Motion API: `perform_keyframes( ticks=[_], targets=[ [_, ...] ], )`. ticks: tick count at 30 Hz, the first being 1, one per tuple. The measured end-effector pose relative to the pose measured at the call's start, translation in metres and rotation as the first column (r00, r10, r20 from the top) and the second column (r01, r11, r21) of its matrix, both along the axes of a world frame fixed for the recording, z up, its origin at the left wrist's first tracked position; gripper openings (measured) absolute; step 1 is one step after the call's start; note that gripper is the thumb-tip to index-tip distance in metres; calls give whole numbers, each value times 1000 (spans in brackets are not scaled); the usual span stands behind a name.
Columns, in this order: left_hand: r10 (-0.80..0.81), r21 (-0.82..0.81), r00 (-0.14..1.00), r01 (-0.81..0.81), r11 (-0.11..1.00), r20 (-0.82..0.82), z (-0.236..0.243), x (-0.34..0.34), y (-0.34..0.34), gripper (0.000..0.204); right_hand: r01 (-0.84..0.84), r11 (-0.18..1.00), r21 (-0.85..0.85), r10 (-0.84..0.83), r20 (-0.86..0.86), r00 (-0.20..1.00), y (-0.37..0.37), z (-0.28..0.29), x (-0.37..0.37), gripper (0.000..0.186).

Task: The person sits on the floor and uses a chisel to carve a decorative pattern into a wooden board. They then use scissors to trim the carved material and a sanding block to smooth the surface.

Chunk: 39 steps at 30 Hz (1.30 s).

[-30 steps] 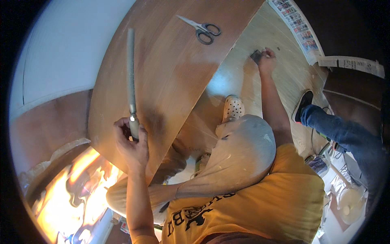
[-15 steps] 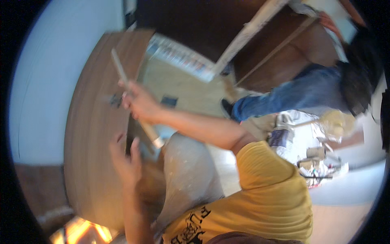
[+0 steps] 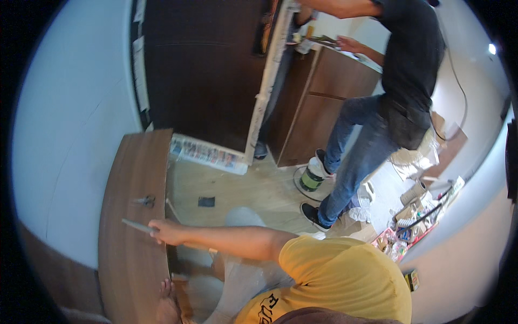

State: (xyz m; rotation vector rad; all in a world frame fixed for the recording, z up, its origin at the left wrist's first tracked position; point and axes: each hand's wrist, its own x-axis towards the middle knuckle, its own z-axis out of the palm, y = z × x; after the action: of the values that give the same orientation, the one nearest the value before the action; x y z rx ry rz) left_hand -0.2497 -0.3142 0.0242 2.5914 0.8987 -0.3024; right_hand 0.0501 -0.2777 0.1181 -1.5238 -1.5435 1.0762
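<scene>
My right hand (image 3: 164, 231) is closed on a long grey file (image 3: 137, 225), held across the wooden board (image 3: 129, 183) at left. My left hand (image 3: 168, 302) is low in the picture, its fingers curled at that board's right edge. Above the file, scissors (image 3: 144, 201) lie on the board. A dark rectangular pad (image 3: 206, 202) lies on the floor to the board's right.
A co-worker (image 3: 410, 65) stands at a brown cabinet (image 3: 340, 75), one foot at a bucket (image 3: 311, 180). A dark panel (image 3: 199, 75) with papered edges stands ahead. Tools and wrappings (image 3: 410, 221) clutter the right side; a white wall (image 3: 59, 135) is at left.
My view has swung up and rightward. The file has passed from my left hand to my right, which let go of the dark pad. My left hand has dropped to the board's edge.
</scene>
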Motion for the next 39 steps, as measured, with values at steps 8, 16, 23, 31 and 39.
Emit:
perform_keyframes(
  ticks=[8, 16, 23, 31, 39],
  targets=[
    [25, -224, 1000, -29, 974, -17, 86, -35, -14, 26, -173, 967, -185, 219, 268, 938, -32, 8, 40, 39],
    [664, -331, 637, -576, 748, 391, 75, -55, 43, 35, -343, 868, -360, 458, 314, 832, -6, -9, 43, 44],
    [671, 56, 697, -703, 709, 253, 49, -103, 41, 64, -287, 869, -402, 439, 362, 822, 18, -26, 77, 49],
    [678, 95, 714, -698, 710, 177, 42, -110, 42, 73, -379, 844, -378, 497, 289, 818, -14, -49, 22, 45],
    [656, 111, 725, -684, 721, 211, 52, -106, 44, 68, -344, 863, -370, 426, 166, 889, -26, -55, 22, 44]
  ],
)
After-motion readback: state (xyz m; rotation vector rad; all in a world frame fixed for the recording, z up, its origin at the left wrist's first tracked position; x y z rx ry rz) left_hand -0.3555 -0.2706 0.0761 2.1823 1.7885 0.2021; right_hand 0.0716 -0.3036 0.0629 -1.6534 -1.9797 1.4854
